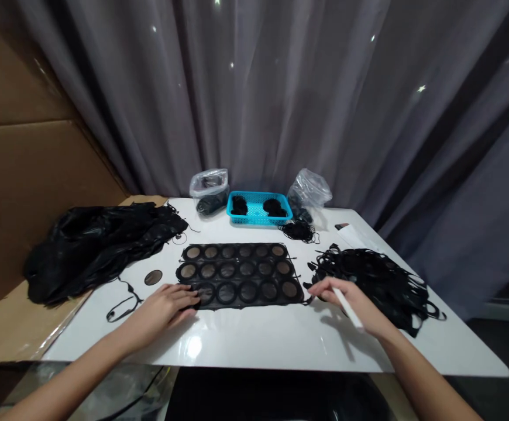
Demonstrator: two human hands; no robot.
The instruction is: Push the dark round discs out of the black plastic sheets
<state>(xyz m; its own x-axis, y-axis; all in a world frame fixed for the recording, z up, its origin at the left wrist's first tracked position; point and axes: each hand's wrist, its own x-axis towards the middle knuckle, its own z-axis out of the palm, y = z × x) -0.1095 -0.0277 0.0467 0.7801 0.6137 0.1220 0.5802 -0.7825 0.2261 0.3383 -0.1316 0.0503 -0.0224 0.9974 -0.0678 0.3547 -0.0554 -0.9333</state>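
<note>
A black sheet [237, 278] with rows of round, see-through discs lies flat on the white table. My left hand [169, 307] rests at its lower left corner, fingers stretched out over the edge. Past the sheet's lower right corner, my right hand [342, 295] holds a white stick-like tool [347, 309] and has its fingertips at the black strip there. Whether the fingertips pinch that strip is too small to tell. A loose dark disc [153, 277] lies to the left of the sheet.
Black scraps [377, 280] are heaped at the right, black material [100, 245] at the left. A blue basket [260, 220] with black pieces stands at the back between two clear bags [210, 184], [310, 190]. A thin black loop [125, 307] lies at left.
</note>
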